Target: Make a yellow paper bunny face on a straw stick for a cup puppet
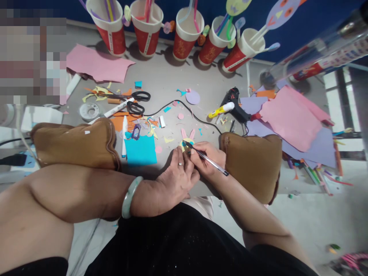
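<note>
Bearing a ring and a pale green bangle (130,195), the left hand (178,176) lies palm down, fingers extended, tips at the near edge of a rabbit-face cutout (188,139), yellow with pink ears, on the table (163,84). Right hand (209,153): closed around a clear-barrelled pen (214,163), its point at the cutout. Brown cushions, two: one left (71,147), one right (251,165). Blue sheet (140,150), left of the cutout. Farther, at left: tape roll (84,111) and black-handled scissors (129,99) among orange and yellow scraps. At right: yellow marker (218,111) with white cap, against a black glue gun (235,101); pink sheet (293,119) over purple. Beyond, far left: torn-edged pink paper (97,63). Farthest: red-and-white paper cups (184,50), five, in a row, holding coloured straws.
</note>
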{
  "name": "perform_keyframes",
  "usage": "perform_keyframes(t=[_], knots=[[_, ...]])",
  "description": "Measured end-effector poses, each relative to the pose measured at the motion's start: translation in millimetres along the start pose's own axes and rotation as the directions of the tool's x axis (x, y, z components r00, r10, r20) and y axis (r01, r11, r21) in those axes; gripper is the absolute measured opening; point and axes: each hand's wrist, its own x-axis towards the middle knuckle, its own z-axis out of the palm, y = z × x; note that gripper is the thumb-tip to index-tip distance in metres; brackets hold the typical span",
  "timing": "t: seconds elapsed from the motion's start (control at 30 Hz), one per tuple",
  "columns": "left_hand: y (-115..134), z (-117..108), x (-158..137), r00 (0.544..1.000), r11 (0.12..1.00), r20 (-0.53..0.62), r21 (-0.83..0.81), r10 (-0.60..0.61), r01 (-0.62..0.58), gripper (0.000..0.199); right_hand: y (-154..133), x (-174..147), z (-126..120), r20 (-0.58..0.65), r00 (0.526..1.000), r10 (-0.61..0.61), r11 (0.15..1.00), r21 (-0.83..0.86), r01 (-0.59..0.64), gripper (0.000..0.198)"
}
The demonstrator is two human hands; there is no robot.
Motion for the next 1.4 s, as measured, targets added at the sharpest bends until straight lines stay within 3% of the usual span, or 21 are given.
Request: perform_keyframes(t=[0.27,1.4], knots=[[1.0,2.4,0.3,1.000,1.000,-0.005,-0.016,-0.003,0.003,0.083,-0.5,0.1,-2.5,0.033,0.999,0.031,1.000,0.006,-0.031,0.004],[1.5,0.3,-1.8,1.000,0.998,-0.010,0.063,-0.011,0.012,0.085,3.0,-0.5,-0.9,-0.025,1.000,-0.016,1.000,-0.002,0.016,0.007]])
